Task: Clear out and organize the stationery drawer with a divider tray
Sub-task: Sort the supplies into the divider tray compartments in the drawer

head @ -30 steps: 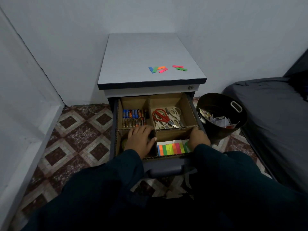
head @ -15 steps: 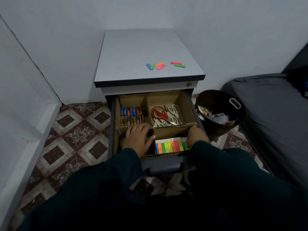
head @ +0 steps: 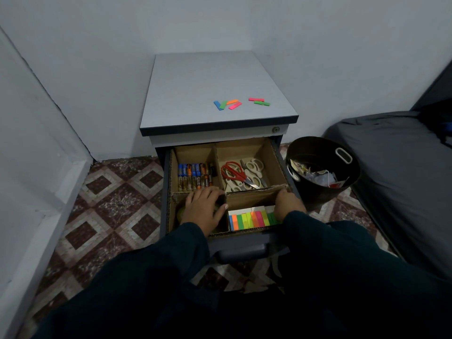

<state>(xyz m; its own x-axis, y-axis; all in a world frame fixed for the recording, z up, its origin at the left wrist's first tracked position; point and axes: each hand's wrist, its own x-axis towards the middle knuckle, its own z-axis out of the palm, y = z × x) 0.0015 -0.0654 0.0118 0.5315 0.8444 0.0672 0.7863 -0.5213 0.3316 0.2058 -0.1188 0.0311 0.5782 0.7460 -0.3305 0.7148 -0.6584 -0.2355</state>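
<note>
At frame centre, the left hand (head: 204, 209) lies flat, fingers straight, over the divider tray (head: 247, 190), while the right hand (head: 288, 203) curls onto its cross-wall.

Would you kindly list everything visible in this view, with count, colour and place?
cabinet: one, grey top, in the corner
drawer: one, dark, pulled open
divider tray: one, brown cardboard, four compartments, in the drawer
batteries: several, blue, orange and gold, back left compartment
scissors: several, one red pair, the others cream, back right compartment
sticky flags: one multicoloured pad, front right compartment
loose flags: six, mixed colours, on the cabinet top
bin: one, black, holding scraps, right of the cabinet
left hand: over the front left compartment
right hand: on the front right compartment
</note>
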